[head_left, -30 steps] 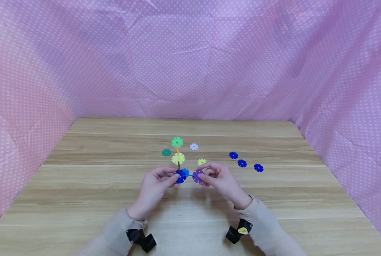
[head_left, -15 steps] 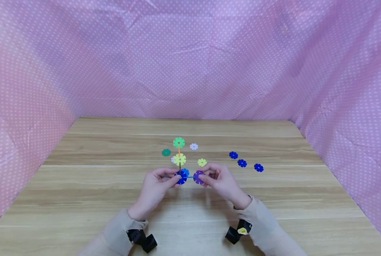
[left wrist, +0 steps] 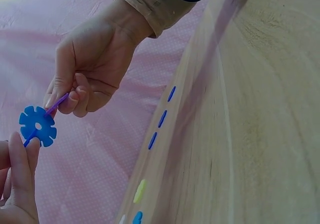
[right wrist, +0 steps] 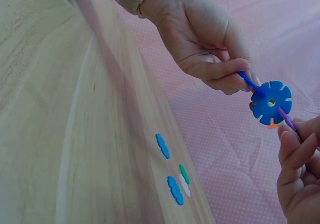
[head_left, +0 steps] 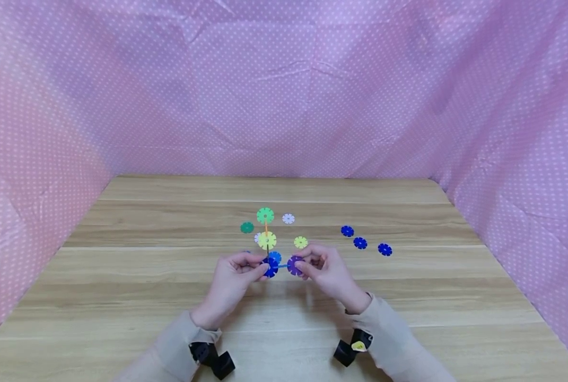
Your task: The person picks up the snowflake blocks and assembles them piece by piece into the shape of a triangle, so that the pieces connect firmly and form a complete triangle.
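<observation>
In the head view, my left hand (head_left: 231, 278) pinches a dark blue notched disc (head_left: 271, 269) between thumb and fingers. My right hand (head_left: 329, 270) pinches a purple notched disc (head_left: 292, 266). Joining these two is a lighter blue disc (right wrist: 266, 107), face-on in the right wrist view and edge-on in the head view. From the dark blue disc a chain runs away from me: a dark edge-on piece, a yellow disc (head_left: 267, 241), an orange edge-on disc (head_left: 266, 227) and a green disc (head_left: 265, 215). The assembly is held above the table.
Loose discs lie on the wooden table (head_left: 284, 339): dark green (head_left: 247, 227), pale white (head_left: 288, 218), yellow (head_left: 300, 242) and light blue (head_left: 275, 257). Three dark blue discs (head_left: 360, 243) lie to the right. Pink dotted cloth (head_left: 284, 106) hangs around the table.
Both hands keep their pinch. The held assembly shifts slightly right, then its far green end dips a little toward me. The loose discs stay in place.
</observation>
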Available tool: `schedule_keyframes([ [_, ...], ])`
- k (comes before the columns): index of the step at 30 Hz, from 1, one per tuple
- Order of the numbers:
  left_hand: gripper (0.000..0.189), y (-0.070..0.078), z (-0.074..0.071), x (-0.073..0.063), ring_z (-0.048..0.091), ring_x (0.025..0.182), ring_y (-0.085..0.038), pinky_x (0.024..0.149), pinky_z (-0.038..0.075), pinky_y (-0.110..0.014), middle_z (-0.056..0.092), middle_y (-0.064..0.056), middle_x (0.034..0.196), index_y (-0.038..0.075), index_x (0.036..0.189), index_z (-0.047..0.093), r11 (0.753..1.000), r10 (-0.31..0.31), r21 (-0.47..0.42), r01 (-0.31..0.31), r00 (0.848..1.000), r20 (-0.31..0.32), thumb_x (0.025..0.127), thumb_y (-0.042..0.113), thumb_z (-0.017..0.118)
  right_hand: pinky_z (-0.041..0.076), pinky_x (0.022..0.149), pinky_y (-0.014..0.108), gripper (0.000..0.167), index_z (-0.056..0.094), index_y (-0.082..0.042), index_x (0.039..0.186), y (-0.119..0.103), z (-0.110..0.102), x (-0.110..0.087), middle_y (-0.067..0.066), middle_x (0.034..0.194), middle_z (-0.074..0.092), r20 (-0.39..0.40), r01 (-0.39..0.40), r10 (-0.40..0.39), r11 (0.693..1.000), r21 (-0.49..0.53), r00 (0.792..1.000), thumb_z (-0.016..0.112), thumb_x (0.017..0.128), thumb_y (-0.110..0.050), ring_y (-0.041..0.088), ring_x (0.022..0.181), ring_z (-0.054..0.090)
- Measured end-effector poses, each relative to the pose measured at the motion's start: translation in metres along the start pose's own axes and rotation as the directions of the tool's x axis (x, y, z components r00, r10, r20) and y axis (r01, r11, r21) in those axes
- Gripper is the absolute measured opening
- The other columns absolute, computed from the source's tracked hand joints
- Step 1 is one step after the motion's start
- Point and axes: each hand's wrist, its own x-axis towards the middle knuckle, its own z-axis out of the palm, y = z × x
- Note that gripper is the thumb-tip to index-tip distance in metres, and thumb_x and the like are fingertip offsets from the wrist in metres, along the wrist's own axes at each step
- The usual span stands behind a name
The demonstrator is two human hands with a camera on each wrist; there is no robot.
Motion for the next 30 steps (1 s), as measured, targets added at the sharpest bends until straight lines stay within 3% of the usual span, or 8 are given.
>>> schedule_keyframes([
  [13,0.018,-0.001,0.000,0.000,0.067,0.072,-0.014,0.076,0.058,-0.035,0.067,-0.008,0.085,-0.006,0.103,0.065,1.000,0.001,0.000,-0.001,1.000,-0.024,0.085,-0.005,0.064,0.057,0.063,0.040,0.013,0.066,0.003,0.098,0.003,0.006,0.001,0.020,0.085,0.070,-0.005,-0.029,0.029,0.999,0.025,1.000,0.064,0.087,0.000,0.016,0.065,0.062],
  [21,0.019,-0.001,-0.003,0.000,0.069,0.076,-0.021,0.076,0.058,-0.038,0.069,-0.011,0.091,-0.005,0.105,0.065,1.000,0.010,0.016,-0.009,0.999,-0.047,0.086,-0.004,0.062,0.057,0.065,0.036,0.022,0.064,0.003,0.109,0.000,0.004,0.004,0.012,0.082,0.068,0.049,-0.062,0.060,0.996,0.057,0.997,0.062,0.090,-0.008,0.012,0.068,0.060],
  [25,0.019,0.000,-0.006,0.000,0.069,0.075,-0.018,0.077,0.058,-0.037,0.070,-0.012,0.093,-0.004,0.105,0.064,0.999,0.019,0.034,-0.017,0.998,-0.059,0.086,-0.003,0.062,0.056,0.068,0.030,0.027,0.061,0.004,0.116,0.000,0.000,0.006,0.006,0.083,0.066,0.080,-0.098,0.091,0.991,0.093,0.993,0.059,0.093,-0.011,0.012,0.071,0.060],
  [30,0.021,0.000,-0.011,-0.001,0.068,0.075,-0.015,0.076,0.058,-0.034,0.068,-0.012,0.097,-0.006,0.108,0.062,0.999,0.040,0.040,-0.037,0.997,-0.065,0.087,-0.004,0.060,0.055,0.073,0.033,0.029,0.057,0.005,0.119,0.004,-0.008,0.010,0.001,0.081,0.063,0.062,-0.102,0.096,0.989,0.110,0.993,0.056,0.094,-0.009,0.012,0.073,0.059],
])
